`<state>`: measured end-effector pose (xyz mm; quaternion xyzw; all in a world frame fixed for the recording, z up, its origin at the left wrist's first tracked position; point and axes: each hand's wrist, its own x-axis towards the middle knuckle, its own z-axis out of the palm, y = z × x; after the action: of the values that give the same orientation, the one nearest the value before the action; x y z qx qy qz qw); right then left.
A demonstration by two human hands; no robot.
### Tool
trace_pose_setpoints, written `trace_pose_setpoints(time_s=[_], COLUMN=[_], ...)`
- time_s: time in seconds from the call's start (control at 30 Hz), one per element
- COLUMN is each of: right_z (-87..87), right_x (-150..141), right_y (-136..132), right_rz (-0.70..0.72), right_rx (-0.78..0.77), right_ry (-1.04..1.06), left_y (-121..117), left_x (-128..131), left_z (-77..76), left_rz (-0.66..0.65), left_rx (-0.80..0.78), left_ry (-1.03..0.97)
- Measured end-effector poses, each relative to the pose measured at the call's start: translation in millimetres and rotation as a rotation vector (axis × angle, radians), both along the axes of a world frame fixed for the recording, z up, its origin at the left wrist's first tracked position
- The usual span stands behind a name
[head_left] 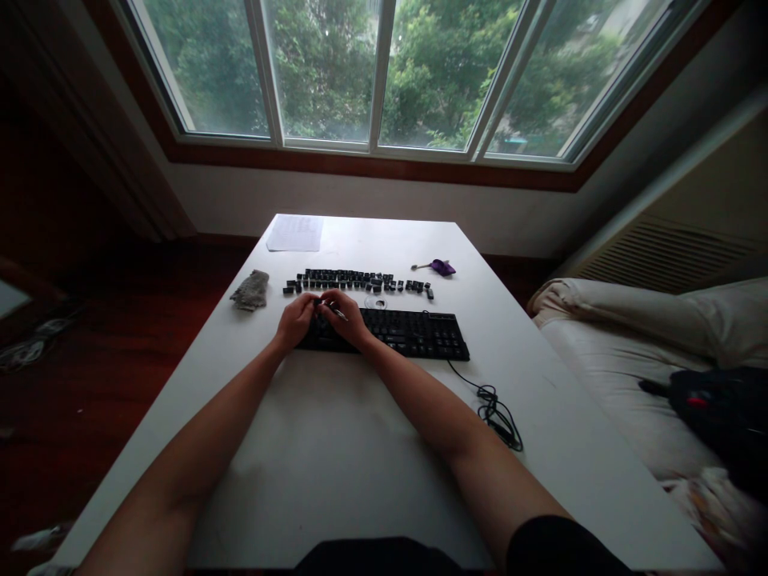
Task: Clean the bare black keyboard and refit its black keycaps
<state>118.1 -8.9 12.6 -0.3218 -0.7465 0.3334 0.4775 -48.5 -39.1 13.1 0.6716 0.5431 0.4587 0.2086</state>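
Observation:
A black keyboard (pixel 408 332) lies across the white table, and both my hands are over its left end. My left hand (pixel 296 318) is closed in a pinch on a small black keycap (pixel 318 302), partly hidden by the fingers. Fingertips nearly touching it, my right hand (pixel 346 314) is closed around a thin, light metallic tool (pixel 339 313) whose exact kind I cannot make out. Just beyond the keyboard, several loose black keycaps (pixel 345 277) stand in uneven rows. A small clear round piece (pixel 376 304) sits between these rows and the keyboard.
A crumpled grey cloth (pixel 250 290) lies left of the keycaps. Paper sheets (pixel 295 234) rest at the table's far left corner. A brush with a purple packet (pixel 442 267) lies at far right. The keyboard's coiled cable (pixel 501 420) is on the right, beside a sofa (pixel 606 368).

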Motion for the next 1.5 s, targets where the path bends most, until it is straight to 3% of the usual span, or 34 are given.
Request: trace_pose_setpoints(time_s=[1.5], right_z=[-3.1], right_x=[1.1], right_y=[-0.5], right_rz=[0.041], right_rx=[0.039], right_ry=[0.011], left_y=[-1.9], left_x=[1.5], left_z=[2.1], left_rz=[0.013], left_rx=[-0.039], left_ry=[-0.04])
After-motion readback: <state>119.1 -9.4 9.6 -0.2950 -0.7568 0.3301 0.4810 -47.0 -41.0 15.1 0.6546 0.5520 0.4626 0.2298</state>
